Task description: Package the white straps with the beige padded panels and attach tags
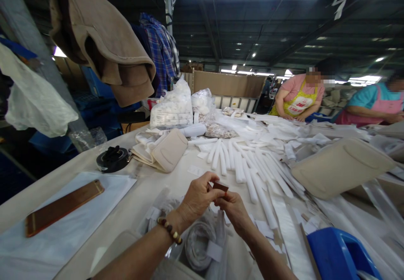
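Note:
Pinched in the fingers of my left hand (197, 196) is a small flat brown piece (221, 186), its kind not clear. My right hand (235, 212) meets it from the other side, thumb and fingers pressed together at the lower edge of the piece. Whatever the right fingertips grip is too small and partly hidden to name. Below both hands lie clear plastic bags holding a coiled whitish strip (198, 248) with a white paper label (214, 251). A beaded bracelet (170, 230) circles my left wrist.
White foam strips (252, 183) fan out ahead. A beige bag (170, 149), black coil (113, 158) and brown phone (65, 206) lie left. A beige panel (342, 166) and blue plastic container (342, 252) sit right. Two people (298, 97) work across the table.

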Motion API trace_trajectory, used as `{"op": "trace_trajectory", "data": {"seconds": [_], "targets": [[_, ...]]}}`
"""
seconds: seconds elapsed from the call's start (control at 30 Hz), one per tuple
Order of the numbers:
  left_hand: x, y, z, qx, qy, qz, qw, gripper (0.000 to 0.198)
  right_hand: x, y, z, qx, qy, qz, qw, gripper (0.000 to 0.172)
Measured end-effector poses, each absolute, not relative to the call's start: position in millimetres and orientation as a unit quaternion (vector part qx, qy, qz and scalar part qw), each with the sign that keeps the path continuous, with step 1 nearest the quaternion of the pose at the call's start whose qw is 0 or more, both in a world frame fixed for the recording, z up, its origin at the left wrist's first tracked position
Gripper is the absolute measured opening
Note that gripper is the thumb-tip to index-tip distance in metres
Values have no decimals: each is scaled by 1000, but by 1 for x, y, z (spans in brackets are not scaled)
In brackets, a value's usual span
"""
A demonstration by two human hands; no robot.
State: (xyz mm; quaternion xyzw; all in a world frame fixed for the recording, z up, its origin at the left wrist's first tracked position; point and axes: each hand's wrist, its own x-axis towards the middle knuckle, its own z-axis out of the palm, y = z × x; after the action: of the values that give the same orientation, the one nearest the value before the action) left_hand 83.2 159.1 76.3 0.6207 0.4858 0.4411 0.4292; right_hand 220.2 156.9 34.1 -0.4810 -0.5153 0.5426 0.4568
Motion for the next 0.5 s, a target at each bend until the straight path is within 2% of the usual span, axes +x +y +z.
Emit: {"op": "trace_trajectory", "data": {"seconds": [0.1, 0.3, 0.5], "targets": [[70, 169, 69, 645, 503, 417, 396, 40, 222, 157, 28, -497, -479, 541, 481, 26], [65, 179, 41, 712, 496, 295, 400, 19, 221, 155, 30, -484, -443, 546, 520, 30], [71, 177, 52, 743, 527, 220, 349, 13, 218, 155, 33, -496, -410, 537, 546, 33]]}}
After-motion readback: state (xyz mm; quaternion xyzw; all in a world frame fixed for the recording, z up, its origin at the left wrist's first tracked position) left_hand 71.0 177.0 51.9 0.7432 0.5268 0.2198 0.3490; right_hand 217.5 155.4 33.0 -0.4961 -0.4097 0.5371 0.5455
